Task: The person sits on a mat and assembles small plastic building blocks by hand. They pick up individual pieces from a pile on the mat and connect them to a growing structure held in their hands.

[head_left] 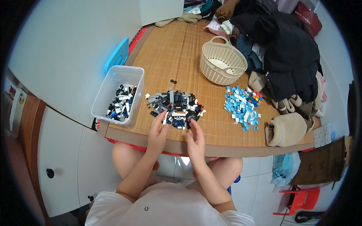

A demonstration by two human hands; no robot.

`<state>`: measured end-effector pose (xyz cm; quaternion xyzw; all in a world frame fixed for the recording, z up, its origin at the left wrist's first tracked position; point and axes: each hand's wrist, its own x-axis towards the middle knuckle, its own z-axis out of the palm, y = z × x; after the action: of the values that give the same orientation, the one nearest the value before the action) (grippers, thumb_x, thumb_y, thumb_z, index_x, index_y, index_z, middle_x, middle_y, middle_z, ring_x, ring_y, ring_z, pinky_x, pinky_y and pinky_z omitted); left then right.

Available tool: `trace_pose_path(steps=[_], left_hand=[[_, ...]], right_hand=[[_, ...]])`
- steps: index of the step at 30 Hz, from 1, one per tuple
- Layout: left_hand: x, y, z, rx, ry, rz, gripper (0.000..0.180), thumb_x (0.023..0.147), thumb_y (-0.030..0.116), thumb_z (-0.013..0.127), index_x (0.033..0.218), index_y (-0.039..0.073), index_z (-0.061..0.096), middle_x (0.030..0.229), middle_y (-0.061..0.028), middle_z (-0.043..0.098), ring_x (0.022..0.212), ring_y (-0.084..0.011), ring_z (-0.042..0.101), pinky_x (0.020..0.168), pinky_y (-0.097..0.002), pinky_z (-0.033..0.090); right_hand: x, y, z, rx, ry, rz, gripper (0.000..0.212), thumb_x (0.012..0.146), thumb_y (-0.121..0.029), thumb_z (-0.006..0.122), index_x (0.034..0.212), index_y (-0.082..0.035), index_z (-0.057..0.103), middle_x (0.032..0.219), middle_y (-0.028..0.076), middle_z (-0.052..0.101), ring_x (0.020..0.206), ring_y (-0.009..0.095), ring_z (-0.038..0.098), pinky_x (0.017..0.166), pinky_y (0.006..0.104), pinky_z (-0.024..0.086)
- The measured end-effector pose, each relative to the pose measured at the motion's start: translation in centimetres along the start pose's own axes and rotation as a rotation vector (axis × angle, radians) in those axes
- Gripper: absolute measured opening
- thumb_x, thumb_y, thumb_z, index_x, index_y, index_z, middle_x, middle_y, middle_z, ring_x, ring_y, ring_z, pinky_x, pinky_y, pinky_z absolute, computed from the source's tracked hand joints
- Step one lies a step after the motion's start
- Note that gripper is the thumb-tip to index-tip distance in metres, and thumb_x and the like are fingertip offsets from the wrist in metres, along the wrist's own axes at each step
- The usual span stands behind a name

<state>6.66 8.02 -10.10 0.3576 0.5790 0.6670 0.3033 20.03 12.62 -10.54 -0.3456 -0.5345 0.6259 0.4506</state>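
A mixed pile of black, grey, white and dark blue building bricks (160,101) lies on the bamboo mat (166,49) in front of me. At its near side sits a small part-built brick model (178,112), black, white and dark blue. My left hand (157,132) is at the model's left, fingers stretched toward the bricks, a small white piece close to its fingertips. On the other side my right hand (195,140) has its fingers extended, the tips at dark bricks by the model's right edge. Neither hand visibly grips anything, though the fingertips are small in view.
A clear plastic box (136,84) with more bricks stands at the left, its blue lid (117,55) behind it. To the right lie light-blue and white bricks (241,107) and a puzzle cube (255,98). Beyond stands a beige basket (211,69); piled clothes (290,56) cover the far right.
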Motion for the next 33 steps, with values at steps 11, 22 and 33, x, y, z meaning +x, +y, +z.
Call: trace_pose_path(steps=[11, 22, 33], left_hand=[[0.3, 1.1, 2.7, 0.709, -0.016, 0.213, 0.04, 0.084, 0.012, 0.052, 0.121, -0.003, 0.048, 0.122, -0.0165, 0.05, 0.116, -0.0332, 0.043, 0.097, -0.0374, 0.034], [-1.5, 3.6, 4.1, 0.194, -0.011, 0.201, 0.045, 0.084, 0.0, 0.039, 0.129, -0.001, 0.039, 0.139, -0.0165, 0.032, 0.132, -0.0246, 0.026, 0.107, -0.0337, 0.019], [-3.3, 7.1, 2.7, 0.157, 0.017, 0.311, 0.048, 0.083, -0.001, 0.039, 0.131, -0.004, 0.034, 0.142, -0.0189, 0.024, 0.132, -0.0278, 0.024, 0.106, -0.0358, 0.02]], right_hand=[[2.4, 2.3, 1.7, -0.111, -0.082, -0.09, 0.055, 0.083, 0.007, 0.041, 0.136, 0.003, 0.024, 0.134, 0.014, 0.035, 0.114, 0.018, 0.043, 0.094, 0.0276, 0.037], [0.2, -2.7, 3.0, 0.246, -0.076, -0.081, 0.056, 0.081, 0.01, 0.039, 0.135, 0.002, 0.025, 0.137, 0.014, 0.029, 0.128, 0.022, 0.029, 0.106, 0.0338, 0.024], [-2.3, -7.4, 4.4, 0.294, -0.129, -0.061, 0.056, 0.082, 0.009, 0.039, 0.136, 0.0, 0.025, 0.141, 0.012, 0.025, 0.13, 0.025, 0.027, 0.107, 0.0366, 0.024]])
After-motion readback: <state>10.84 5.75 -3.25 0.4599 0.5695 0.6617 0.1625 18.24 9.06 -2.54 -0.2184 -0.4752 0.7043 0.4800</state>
